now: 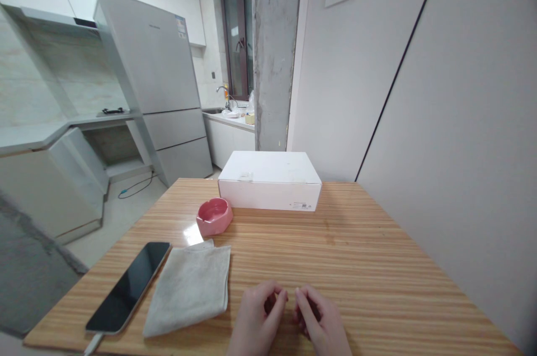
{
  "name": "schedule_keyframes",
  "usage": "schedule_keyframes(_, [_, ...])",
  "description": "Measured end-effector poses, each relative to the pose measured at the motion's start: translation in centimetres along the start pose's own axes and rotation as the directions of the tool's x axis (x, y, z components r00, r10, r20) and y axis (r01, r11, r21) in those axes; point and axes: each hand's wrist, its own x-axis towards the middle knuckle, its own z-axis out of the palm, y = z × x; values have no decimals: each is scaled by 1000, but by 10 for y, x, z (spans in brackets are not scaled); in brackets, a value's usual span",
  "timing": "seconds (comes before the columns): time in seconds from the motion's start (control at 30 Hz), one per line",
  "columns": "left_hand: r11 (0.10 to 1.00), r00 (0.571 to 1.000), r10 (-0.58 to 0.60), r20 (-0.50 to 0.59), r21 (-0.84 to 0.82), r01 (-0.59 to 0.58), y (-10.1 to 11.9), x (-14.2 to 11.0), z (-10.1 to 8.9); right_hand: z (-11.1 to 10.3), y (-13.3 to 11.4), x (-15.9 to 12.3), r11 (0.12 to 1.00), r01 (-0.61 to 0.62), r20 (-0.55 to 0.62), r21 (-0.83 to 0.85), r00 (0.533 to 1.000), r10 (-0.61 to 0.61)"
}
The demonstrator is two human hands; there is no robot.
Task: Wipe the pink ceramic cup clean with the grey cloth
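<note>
My left hand [259, 314] rests over the near part of the wooden table [356, 266], its fingers curled in and the thumb tip close to the index fingertip. Beside it, a small gap away, my right hand [319, 318] is curled in the same way. Nothing shows in either hand. Nearest to my left hand lies a folded grey cloth [191, 289]. Left of the cloth is a dark-screened smartphone [130, 289] with a white cable [93, 343] plugged into its near end.
A pink ashtray [215, 217] stands behind the cloth. At the table's far edge sits a closed white box [268, 194]. A pale wall [453, 138] runs along the right. Beyond the table are a grey pillar [274, 54] and a silver refrigerator [155, 65].
</note>
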Motion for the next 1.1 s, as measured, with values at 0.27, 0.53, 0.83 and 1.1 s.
schedule_keyframes(0.27, [1000,1000,11,-14,25,-10,0,0,0,-2,-4,-1,1000,-1,18,-9,1000,1])
schedule_keyframes(0.53, [991,986,-103,128,-70,113,13,0,-15,-2,-3,-1,1000,11,-10,28,1000,-11])
schedule_keyframes(0.83, [950,835,78,-545,296,105,-41,97,-155,-3,-6,-3,997,-27,25,68,999,25])
schedule_keyframes(1.1, [968,901,-207,-380,54,245,-89,123,-171,-1,-2,-1,996,-41,34,83,999,39])
